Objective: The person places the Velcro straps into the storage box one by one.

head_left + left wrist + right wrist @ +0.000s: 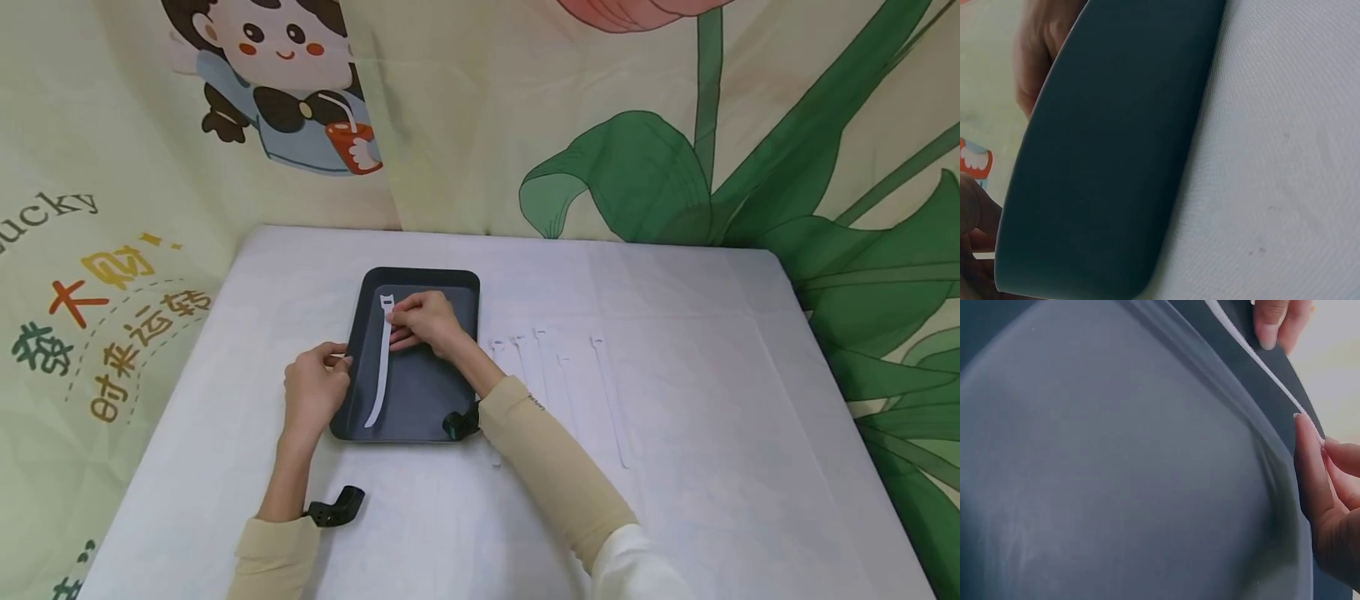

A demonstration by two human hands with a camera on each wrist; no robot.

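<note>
A white strap-type cable tie (382, 367) with a slotted head hangs over the dark tray (431, 417). Near its head end, my right hand (426, 321) pinches it between thumb and fingers, as the right hand (1335, 506) also shows in the right wrist view. My left hand (317, 387) is at the tray's left rim, with its thumb and bent fingers on the edge. In the left wrist view the tray's outer wall (1104, 150) fills the middle and hides most of both hands.
Several more white cable ties (606, 400) lie lengthwise on the white-covered table (712, 467), right of the tray. Some are partly hidden by my right forearm. A printed cloth (465, 125) hangs behind the table. Black wrist cameras (337, 507) are on both wrists.
</note>
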